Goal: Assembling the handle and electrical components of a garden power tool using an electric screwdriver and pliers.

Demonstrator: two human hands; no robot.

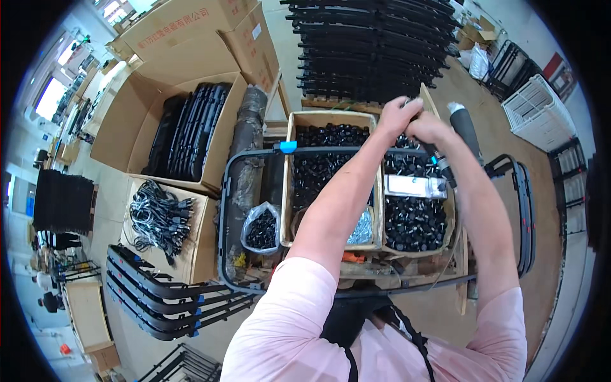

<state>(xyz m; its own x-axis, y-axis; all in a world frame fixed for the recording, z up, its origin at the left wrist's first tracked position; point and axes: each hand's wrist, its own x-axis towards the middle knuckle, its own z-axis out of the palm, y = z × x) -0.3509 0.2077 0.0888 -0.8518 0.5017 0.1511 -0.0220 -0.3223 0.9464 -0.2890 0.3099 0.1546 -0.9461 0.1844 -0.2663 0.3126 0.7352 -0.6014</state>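
In front of me a large black tubular frame (254, 153) with rounded corners lies across the work stand, a blue clip (288, 147) on its far bar. Both my hands are close together beyond that bar, at the far right. My right hand (431, 129) is closed around a black, blue-banded tool that looks like an inline power screwdriver (435, 159); its body slants back toward me. My left hand (399, 117) has its fingers bent in against the right hand. Whatever they pinch is hidden.
Under the frame, wooden bins hold black knob-like parts (414, 223) and silver screws (361, 229); a plastic bag (261, 229) stands beside them. Left are a cardboard box (121, 127), bundled cables (159, 216) and stacked frames (153, 299). Black bars (375, 51) are piled beyond; more frames (525, 210) stand right.
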